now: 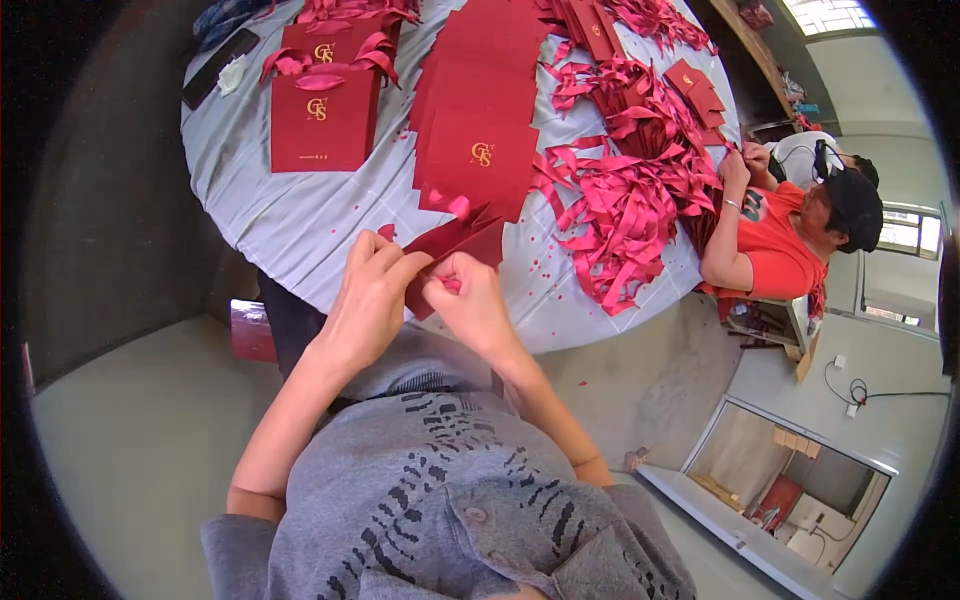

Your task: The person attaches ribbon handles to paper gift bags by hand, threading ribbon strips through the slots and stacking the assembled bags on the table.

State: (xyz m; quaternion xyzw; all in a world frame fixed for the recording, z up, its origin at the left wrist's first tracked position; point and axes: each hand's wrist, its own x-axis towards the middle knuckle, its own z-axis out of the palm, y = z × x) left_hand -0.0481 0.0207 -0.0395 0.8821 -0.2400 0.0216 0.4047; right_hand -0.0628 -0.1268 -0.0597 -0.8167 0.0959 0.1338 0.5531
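Just over the near edge of the pale-clothed round table (265, 210), a dark red folded paper bag (482, 245) sits between the person's two hands. The left hand (372, 290) has its fingers bent and clamped on the bag's left side, their tips hidden from me; the right hand (470, 302), close beside it, is curled tight around a glossy pink satin ribbon (452, 285). Just beyond lies an overlapping spread of flat dark red paper bags (480, 110). Left of that is a red gold-marked paper bag with ribbon handles (320, 130); right, a tangled heap of pink ribbons (620, 220). Farther right sits a co-worker in an orange shirt (785, 260)
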